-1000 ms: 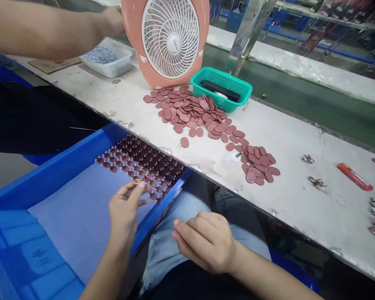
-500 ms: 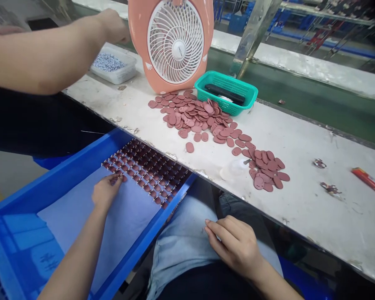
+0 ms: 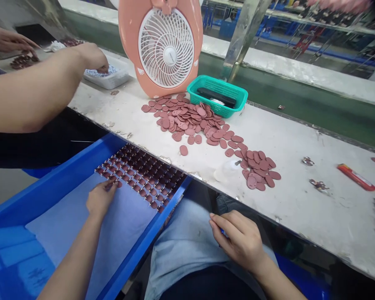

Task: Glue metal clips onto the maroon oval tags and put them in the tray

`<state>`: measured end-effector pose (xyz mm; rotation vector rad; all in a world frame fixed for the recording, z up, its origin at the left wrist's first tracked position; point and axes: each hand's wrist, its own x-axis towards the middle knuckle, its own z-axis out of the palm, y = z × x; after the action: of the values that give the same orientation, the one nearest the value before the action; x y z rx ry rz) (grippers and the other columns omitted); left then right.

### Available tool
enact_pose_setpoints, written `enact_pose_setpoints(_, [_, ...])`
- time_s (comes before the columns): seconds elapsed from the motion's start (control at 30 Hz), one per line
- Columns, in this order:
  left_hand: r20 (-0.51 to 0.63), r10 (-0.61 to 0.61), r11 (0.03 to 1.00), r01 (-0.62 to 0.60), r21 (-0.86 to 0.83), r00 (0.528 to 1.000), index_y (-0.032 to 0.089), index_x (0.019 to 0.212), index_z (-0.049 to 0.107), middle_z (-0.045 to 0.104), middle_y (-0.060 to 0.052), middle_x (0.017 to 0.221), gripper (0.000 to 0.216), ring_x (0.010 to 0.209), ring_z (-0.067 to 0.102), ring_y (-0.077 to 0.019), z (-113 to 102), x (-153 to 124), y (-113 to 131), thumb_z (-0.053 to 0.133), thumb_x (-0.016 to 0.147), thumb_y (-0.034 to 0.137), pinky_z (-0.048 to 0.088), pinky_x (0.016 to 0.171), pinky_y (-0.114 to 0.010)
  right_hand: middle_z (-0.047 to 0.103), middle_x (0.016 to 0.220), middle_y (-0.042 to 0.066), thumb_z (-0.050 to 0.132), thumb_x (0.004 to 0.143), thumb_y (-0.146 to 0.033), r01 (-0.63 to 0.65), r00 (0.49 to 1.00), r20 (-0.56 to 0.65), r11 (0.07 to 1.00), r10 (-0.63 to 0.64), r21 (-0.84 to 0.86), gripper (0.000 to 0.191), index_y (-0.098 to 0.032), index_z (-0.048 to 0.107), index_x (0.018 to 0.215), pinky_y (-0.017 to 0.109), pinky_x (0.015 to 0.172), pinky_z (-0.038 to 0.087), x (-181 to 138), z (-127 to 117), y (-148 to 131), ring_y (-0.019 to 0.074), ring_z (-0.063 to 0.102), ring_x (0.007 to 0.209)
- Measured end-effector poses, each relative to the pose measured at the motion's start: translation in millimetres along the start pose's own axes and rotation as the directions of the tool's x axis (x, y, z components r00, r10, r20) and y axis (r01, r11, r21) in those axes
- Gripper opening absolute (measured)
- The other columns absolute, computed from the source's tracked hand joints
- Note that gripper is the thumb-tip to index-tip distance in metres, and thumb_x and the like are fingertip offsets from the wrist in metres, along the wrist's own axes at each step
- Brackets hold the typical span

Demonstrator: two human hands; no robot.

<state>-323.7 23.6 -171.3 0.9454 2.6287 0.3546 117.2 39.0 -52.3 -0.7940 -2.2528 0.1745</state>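
Observation:
My left hand (image 3: 100, 197) is inside a blue tray (image 3: 59, 179), its fingers pinched together at the near-left corner of the rows of small dark red pieces (image 3: 140, 171) laid on a pale blue sheet (image 3: 81, 225). What the fingertips hold is too small to make out. My right hand (image 3: 240, 241) rests on my lap on light jeans (image 3: 184, 241), fingers loosely curled with a bit of blue showing under them. A heap of flat reddish oval pieces (image 3: 187, 118) lies on the white bench (image 3: 300, 200), with a smaller cluster (image 3: 258, 168) nearer the edge.
A pink desk fan (image 3: 162, 46) and a teal basket (image 3: 218, 96) stand behind the heap. Another person's arm (image 3: 34, 91) reaches over a white container (image 3: 108, 77) at the left. A red lighter (image 3: 355, 177) and scraps lie at the right.
My left hand moved left along the rows to their near-left corner. My right hand slid right on my lap. The other person's hand dropped from the fan to the white container.

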Motion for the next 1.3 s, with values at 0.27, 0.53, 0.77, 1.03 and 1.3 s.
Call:
enact_pose_setpoints(0.27, [-0.279, 0.155, 0.963, -0.208, -0.170, 0.948, 0.018, 0.093, 0.076, 0.069, -0.007, 0.076, 0.032, 0.087, 0.070, -0.0409, -2.3, -15.3, 9.4, 0.069, 0.083, 0.048, 0.054, 0.075, -0.056, 0.064, 0.079, 0.003, 0.070, 0.087, -0.010, -0.220, 0.937, -0.289, 0.974, 0.194, -0.059, 0.028, -0.016, 0.063, 0.113, 0.025, 0.057, 0.050, 10.9, -11.0, 16.7, 0.0117, 0.055, 0.060])
enact_pose_setpoints(0.53, [-0.536, 0.660, 0.585, -0.808, -0.070, 0.525, 0.019, 0.133, 0.061, 0.057, -0.016, 0.144, 0.063, 0.134, 0.050, -0.0361, -30.3, -80.7, 144.8, 0.073, 0.080, 0.052, 0.035, 0.114, -0.053, 0.061, 0.118, 0.017, 0.073, 0.084, -0.044, -0.524, 0.838, -0.196, 0.851, 0.509, -0.030, 0.063, -0.014, 0.052, 0.135, 0.053, 0.092, 0.049, 55.4, 1.1, 35.2, 0.0314, 0.055, 0.103])
enact_pose_setpoints(0.77, [-0.156, 0.910, 0.329, -0.899, -0.289, 0.383, 0.035, 0.117, 0.074, 0.073, -0.003, 0.127, 0.029, 0.122, 0.063, -0.0277, -43.1, -100.0, 194.2, 0.066, 0.090, 0.030, 0.026, 0.119, -0.049, 0.067, 0.106, 0.013, 0.060, 0.092, -0.040, -0.506, 0.816, -0.108, 0.793, 0.567, 0.339, 0.030, -0.018, 0.059, 0.112, 0.046, 0.087, 0.052, 48.0, -0.8, 31.8, 0.0282, 0.062, 0.098])
enact_pose_setpoints(1.03, [-0.082, 0.477, 0.387, -0.293, -0.874, 0.875, 0.024, 0.094, 0.079, 0.079, -0.005, 0.084, 0.016, 0.077, 0.073, -0.0214, -27.8, -198.7, 191.6, 0.074, 0.084, 0.036, 0.058, 0.070, -0.031, 0.064, 0.076, 0.000, 0.064, 0.089, -0.046, -0.508, 0.777, 0.105, 0.520, 0.620, 0.687, 0.029, -0.021, 0.050, 0.095, 0.023, 0.045, 0.046, 40.2, 4.0, 6.6, 0.0100, 0.053, 0.050])
enact_pose_setpoints(1.3, [0.397, 0.624, 0.198, 0.355, -0.914, 0.673, 0.026, 0.094, 0.082, 0.075, -0.004, 0.086, 0.027, 0.072, 0.066, -0.0156, -27.8, -241.3, 196.7, 0.086, 0.072, 0.041, 0.056, 0.054, -0.021, 0.060, 0.065, -0.006, 0.085, 0.068, -0.045, -0.609, 0.654, 0.549, -0.068, 0.521, 0.790, 0.052, -0.022, 0.047, 0.094, 0.017, 0.040, 0.039, 42.1, -8.5, -3.4, 0.0068, 0.047, 0.045])
